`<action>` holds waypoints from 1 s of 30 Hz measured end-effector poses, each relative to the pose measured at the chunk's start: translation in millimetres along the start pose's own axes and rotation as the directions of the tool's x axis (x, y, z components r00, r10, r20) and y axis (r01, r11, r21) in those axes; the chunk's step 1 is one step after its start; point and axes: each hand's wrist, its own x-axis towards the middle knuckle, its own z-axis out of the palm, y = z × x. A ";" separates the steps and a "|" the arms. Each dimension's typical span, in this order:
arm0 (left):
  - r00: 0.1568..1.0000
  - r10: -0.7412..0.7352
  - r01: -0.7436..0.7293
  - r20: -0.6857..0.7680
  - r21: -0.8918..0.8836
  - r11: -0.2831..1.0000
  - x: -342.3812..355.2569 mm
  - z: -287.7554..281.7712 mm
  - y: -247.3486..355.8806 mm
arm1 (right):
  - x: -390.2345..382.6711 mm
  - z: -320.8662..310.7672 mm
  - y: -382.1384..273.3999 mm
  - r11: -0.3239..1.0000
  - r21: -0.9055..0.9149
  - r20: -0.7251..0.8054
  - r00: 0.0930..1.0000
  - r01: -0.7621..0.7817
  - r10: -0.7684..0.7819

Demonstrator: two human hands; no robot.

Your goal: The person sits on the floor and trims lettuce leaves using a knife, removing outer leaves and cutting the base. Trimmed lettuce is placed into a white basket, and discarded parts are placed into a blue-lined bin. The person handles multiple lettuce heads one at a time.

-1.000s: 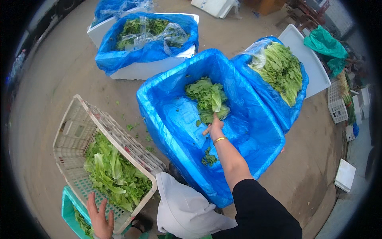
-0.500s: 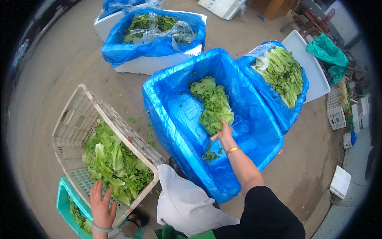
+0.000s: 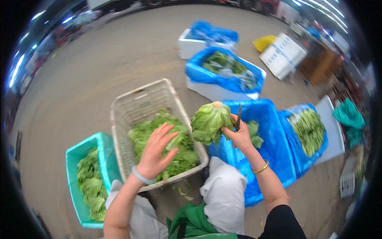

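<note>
A head of lettuce (image 3: 211, 124) is raised in my right hand (image 3: 241, 138), its pale cut stem end facing up. The same hand also keeps hold of a small knife (image 3: 238, 116), its dark blade pointing upward. My left hand (image 3: 156, 150) has its fingers spread and nothing in them, above loose green leaves (image 3: 181, 145) in a whitish plastic crate (image 3: 116, 137). Below my right hand stands a box lined with blue plastic (image 3: 274, 137), with another piece of lettuce (image 3: 254, 136) inside.
Left of the crate is a turquoise bin (image 3: 73, 185) holding lettuce (image 3: 91, 191). On the right, more lettuce (image 3: 308, 131) fills another blue-lined box (image 3: 324, 145). Further back are white foam boxes (image 3: 207, 91) with blue liners and a white foam lid (image 3: 283, 55).
My right hand has lifted the lettuce out of the blue-lined box toward the crate. My left hand has moved over the crate. The view has swung left and up.
</note>
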 end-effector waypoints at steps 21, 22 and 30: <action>0.820 -0.526 0.512 -0.228 -0.118 0.851 -66.0 -36.4 -73.2 | -23.5 205.2 -56.9 0.669 -0.478 0.495 0.804 0.569 -0.330; 0.831 -0.491 0.507 -0.261 -0.007 0.862 -66.5 -32.7 -71.3 | -25.1 205.9 -53.6 0.629 -0.513 0.511 0.796 0.584 -0.323; 0.833 -0.515 0.545 -0.201 0.144 0.826 -62.8 -26.2 -53.9 | -29.8 217.9 -40.1 0.523 -0.621 0.580 0.791 0.583 -0.194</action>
